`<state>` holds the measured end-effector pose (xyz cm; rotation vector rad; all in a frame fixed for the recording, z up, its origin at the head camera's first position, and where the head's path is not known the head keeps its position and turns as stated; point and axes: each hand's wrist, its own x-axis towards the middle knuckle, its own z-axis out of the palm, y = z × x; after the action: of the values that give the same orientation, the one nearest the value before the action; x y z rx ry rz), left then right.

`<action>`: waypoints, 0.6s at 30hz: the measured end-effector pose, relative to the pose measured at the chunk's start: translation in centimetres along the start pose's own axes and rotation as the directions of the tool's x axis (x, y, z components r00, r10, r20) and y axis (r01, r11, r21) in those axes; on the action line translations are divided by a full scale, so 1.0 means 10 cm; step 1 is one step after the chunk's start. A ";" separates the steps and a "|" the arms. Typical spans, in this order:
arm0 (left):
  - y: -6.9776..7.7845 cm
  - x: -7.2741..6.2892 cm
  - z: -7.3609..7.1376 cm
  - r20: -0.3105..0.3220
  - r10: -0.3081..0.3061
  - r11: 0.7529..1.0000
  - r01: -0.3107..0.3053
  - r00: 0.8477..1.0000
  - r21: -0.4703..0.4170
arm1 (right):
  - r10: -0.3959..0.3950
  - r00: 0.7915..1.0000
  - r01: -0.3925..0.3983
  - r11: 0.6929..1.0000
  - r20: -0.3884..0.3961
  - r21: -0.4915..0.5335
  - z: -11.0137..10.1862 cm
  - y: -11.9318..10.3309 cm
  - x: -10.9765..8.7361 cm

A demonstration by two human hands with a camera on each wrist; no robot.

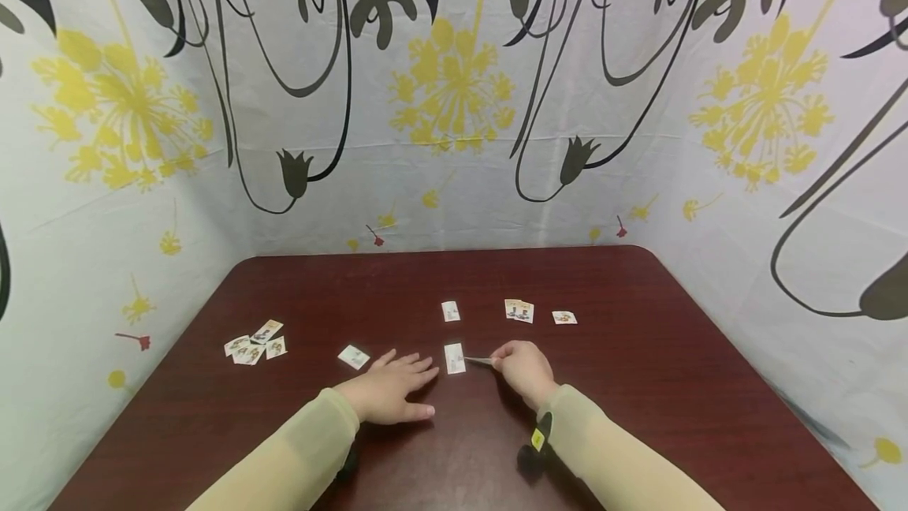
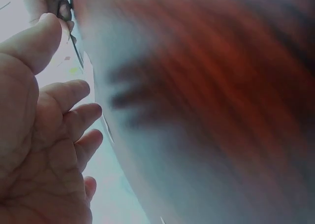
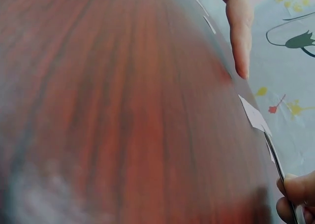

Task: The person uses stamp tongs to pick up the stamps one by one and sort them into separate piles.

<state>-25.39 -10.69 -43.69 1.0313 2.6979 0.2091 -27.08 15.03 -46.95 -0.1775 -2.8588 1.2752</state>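
Note:
My right hand (image 1: 525, 374) pinches slim metal tweezers (image 1: 478, 360) between thumb and fingers. In the right wrist view the tip of the tweezers reaches the edge of a small white card (image 3: 254, 116); that card (image 1: 455, 359) lies near the middle of the table. To its left, my left hand (image 1: 390, 391) is spread palm down and holds nothing. Its fingers and palm (image 2: 44, 135) appear raised off the tabletop in the left wrist view, with a shadow below. Another white card (image 1: 353, 357) lies just beyond the left hand.
On the left of the dark red table (image 1: 355, 282) several picture cards (image 1: 248, 349) lie in a loose, overlapping group. Farther back are a white card (image 1: 450, 311), two overlapping picture cards (image 1: 519, 311) and one more picture card (image 1: 564, 318). Flower-patterned cloth (image 1: 454, 203) surrounds the back and sides.

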 end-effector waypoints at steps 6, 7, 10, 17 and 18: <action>-0.07 -0.07 -0.01 -0.013 -0.014 1.000 0.014 1.000 -0.016 | 0.009 1.000 -0.009 1.000 -0.012 0.008 -0.02 -0.01 0.03; -0.08 -0.08 -0.02 -0.012 -0.019 1.000 0.019 1.000 -0.021 | 0.008 1.000 -0.008 1.000 -0.015 0.005 -0.02 -0.01 0.03; -0.12 -0.13 -0.05 -0.012 -0.030 0.998 0.029 0.999 -0.050 | 0.011 1.000 -0.011 1.000 -0.020 0.007 -0.03 -0.01 0.05; -0.25 -0.24 -0.07 -0.044 -0.047 0.995 0.043 0.998 -0.084 | 0.025 0.999 -0.024 1.000 -0.042 0.013 -0.04 -0.04 0.10; -0.27 -0.26 -0.06 -0.050 -0.051 0.995 0.047 0.997 -0.085 | 0.027 0.999 -0.026 1.000 -0.046 0.016 -0.05 -0.04 0.11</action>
<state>-25.44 -14.50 -43.22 0.9474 2.7311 0.3419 -28.20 15.22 -46.39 -0.2425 -2.8171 1.2797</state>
